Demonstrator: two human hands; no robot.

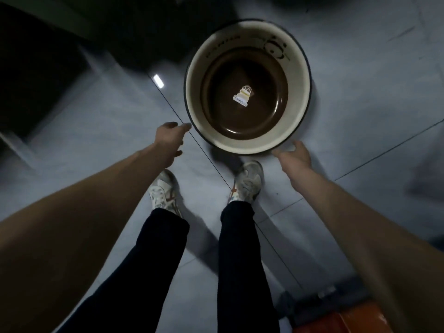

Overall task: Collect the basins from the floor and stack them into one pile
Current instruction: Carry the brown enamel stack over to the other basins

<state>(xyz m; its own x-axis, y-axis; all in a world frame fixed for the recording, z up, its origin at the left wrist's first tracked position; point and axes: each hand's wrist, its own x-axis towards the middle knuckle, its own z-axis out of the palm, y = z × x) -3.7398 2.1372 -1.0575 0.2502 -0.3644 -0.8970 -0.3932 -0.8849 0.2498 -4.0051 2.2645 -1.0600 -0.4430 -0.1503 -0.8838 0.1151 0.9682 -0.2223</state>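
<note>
The left hand (169,138) and the right hand (294,156) are reaching down with fingers spread, holding nothing. The round cream-walled, brown-bottomed enamel basin (248,86) is sitting on the grey tiled floor (108,131) just ahead, between them. The right fingers are nearly touching its rim; white sneakers (247,181) are standing just behind.

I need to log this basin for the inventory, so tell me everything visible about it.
The basin is round and deep, with cream inner walls, a dark thin rim and a glossy brown bottom bearing a small pale sticker. Dark markings run along its far wall. It sits upright on the grey tiled floor, empty, both open hands near its rim.
</note>
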